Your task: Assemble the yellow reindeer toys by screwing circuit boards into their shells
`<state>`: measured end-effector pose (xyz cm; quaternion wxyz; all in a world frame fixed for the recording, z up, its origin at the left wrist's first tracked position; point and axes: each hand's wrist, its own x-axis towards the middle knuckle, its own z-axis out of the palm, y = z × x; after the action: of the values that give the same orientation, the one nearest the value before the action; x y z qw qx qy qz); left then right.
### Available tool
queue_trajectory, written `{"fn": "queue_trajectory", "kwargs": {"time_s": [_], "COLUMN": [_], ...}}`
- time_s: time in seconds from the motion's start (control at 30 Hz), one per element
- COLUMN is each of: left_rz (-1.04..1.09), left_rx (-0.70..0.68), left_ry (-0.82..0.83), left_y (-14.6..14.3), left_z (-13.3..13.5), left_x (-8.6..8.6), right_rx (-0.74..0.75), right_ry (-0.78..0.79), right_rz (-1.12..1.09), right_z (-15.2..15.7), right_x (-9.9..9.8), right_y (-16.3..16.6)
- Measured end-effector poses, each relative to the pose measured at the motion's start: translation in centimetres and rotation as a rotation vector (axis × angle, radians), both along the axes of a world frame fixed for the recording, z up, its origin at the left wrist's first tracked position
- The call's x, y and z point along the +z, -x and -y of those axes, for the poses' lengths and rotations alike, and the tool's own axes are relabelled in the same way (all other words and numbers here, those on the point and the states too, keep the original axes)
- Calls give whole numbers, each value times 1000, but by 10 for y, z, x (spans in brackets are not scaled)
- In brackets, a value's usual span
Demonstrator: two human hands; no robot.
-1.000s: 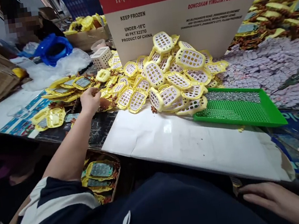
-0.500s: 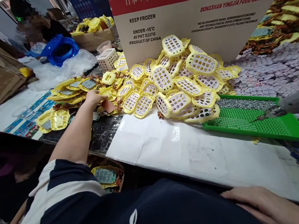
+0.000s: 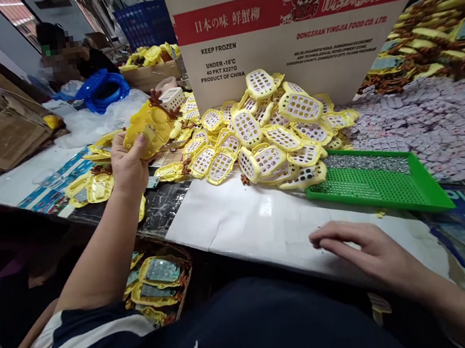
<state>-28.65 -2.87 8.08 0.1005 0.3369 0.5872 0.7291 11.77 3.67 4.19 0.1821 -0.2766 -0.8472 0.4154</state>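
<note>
My left hand (image 3: 128, 163) is raised over the left of the bench, its thumb and fingers closed on a yellow plastic toy casing (image 3: 150, 132) with brown antler-like parts. A heap of yellow casings with white perforated panels (image 3: 247, 128) lies to the right of it. Over the white bench covering (image 3: 237, 213) hovers my right hand (image 3: 369, 250), thumb and forefinger brought together. Whatever may be between those fingertips is too small to make out. Beyond the right hand is a green tray (image 3: 388, 187) with small metal screws (image 3: 368, 161) along its far side.
A large printed carton (image 3: 258, 45) stands behind the heap. White panel pieces (image 3: 426, 120) are spread at right, with stacked yellow casings (image 3: 426, 51) behind. Below the bench edge is a box of casings (image 3: 158, 280). A person (image 3: 66, 53) sits at the far left.
My left hand has lifted a yellow casing off the pile. My right hand has risen from near my body to above the bench covering. The grey screwdriver over the tray has left the view.
</note>
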Motion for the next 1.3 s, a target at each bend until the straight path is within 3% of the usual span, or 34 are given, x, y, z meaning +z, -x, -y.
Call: {"fn": "queue_trajectory", "kwargs": {"time_s": [0.1,0.2,0.33,0.43,0.53,0.73,0.9,1.0,1.07,1.13,1.2,1.3], "left_rz": [88,313,514,579,593,344,-73,-368,-710,-1008,-1179,-1346], "left_rx": [-189,-475,-727,-804,-770,-765,-684,-679,-506,-348,-425,-760], "left_ry": [11,92,277,330,385,624,733,800,724,534,333,244], "left_y": [-43,-94,-155,-178,-182,-180,-174,-166,-165,-172,-186,-215], "left_z": [3,1,-5,-10,-15,-19,-20,-17,-12,-4,4,12], "left_x": [-3,-16,-40,-56,-67,-80,-82,-83,-83,-83,-85,-88], "right_rx": [-116,-180,-22,88,11,-308,-273,-295,-356,-371,-326,-297], "right_ry": [189,502,1043,1221,1054,290,-271,-424,-480,-520,-547,-575], "right_rz": [-114,-275,-307,-261,-229,68,234,296,322,322,325,342], "right_z": [-9,-14,-5,4,8,13,16,10,6,4,3,1], "right_x": [-9,-26,-44,-49,-48,-41,-43,-49,-53,-56,-57,-59], "right_y": [22,41,48,37,17,-19,-28,-32,-35,-38,-41,-41]}}
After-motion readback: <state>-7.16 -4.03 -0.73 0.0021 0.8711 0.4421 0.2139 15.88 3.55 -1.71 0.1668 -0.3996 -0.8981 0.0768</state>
